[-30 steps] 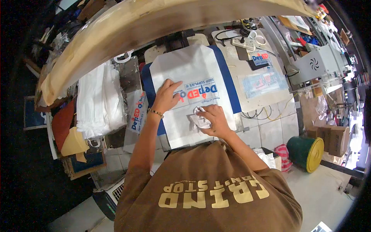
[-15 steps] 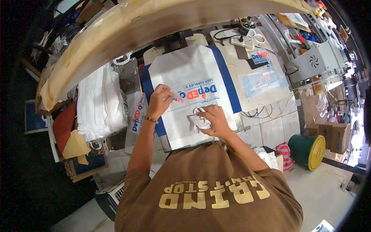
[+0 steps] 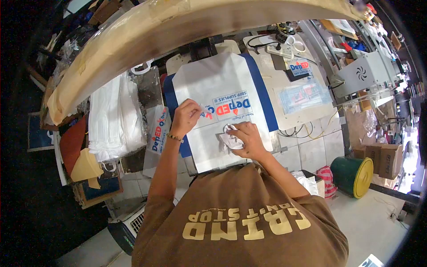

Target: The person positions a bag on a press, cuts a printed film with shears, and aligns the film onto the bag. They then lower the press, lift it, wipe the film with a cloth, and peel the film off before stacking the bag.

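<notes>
A white fabric bag panel [image 3: 209,78] lies flat on a blue-edged board [image 3: 259,86], printed with red and blue DepED lettering [image 3: 231,107] that reads upside down from here. At the left end of the print, my left hand [image 3: 187,116] is closed in a pinch at the lifted edge of a clear transfer film [image 3: 204,110]. Its fingertips partly hide that edge. Below the print, my right hand [image 3: 248,139] is closed around a crumpled white cloth [image 3: 231,139], which rests on the fabric.
White bags [image 3: 113,120] are stacked on the left, beside a clear printed sheet [image 3: 159,131]. On the right table are more printed films [image 3: 304,95], a power strip [image 3: 280,50] and tape rolls [image 3: 299,46]. A large wrapped roll [image 3: 178,22] arches across the top.
My left hand has shifted very slightly at the film's edge. My right hand and the cloth stay in place; the whole view has tilted a little.
</notes>
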`<action>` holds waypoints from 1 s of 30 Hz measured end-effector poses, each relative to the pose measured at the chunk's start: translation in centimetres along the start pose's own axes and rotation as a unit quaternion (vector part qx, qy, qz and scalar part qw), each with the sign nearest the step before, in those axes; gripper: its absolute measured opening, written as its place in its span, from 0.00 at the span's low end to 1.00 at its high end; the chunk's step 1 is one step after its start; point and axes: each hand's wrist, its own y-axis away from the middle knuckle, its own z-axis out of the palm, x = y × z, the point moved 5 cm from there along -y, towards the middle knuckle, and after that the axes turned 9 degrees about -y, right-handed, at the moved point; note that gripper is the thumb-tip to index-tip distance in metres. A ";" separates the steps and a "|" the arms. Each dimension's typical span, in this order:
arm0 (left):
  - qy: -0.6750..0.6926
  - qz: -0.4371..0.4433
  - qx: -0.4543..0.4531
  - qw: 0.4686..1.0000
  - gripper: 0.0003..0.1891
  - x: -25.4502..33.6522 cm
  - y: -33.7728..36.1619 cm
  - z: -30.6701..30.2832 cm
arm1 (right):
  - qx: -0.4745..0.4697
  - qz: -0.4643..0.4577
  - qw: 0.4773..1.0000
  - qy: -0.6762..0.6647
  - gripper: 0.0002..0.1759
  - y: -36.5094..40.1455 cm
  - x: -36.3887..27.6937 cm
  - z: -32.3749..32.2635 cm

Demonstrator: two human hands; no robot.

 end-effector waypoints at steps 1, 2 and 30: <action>0.001 -0.007 -0.012 1.000 0.03 0.0 -0.2 0.2 | -0.001 -0.003 1.000 0.007 0.30 0.0 -0.1 0.0; 0.002 -0.015 -0.023 1.000 0.03 0.1 -0.3 0.4 | -0.003 -0.006 1.000 0.014 0.29 -0.1 -0.2 -0.1; -0.012 -0.072 -0.079 0.994 0.06 0.1 -2.6 3.1 | -0.084 -0.028 0.995 0.051 0.28 -2.7 -1.7 2.1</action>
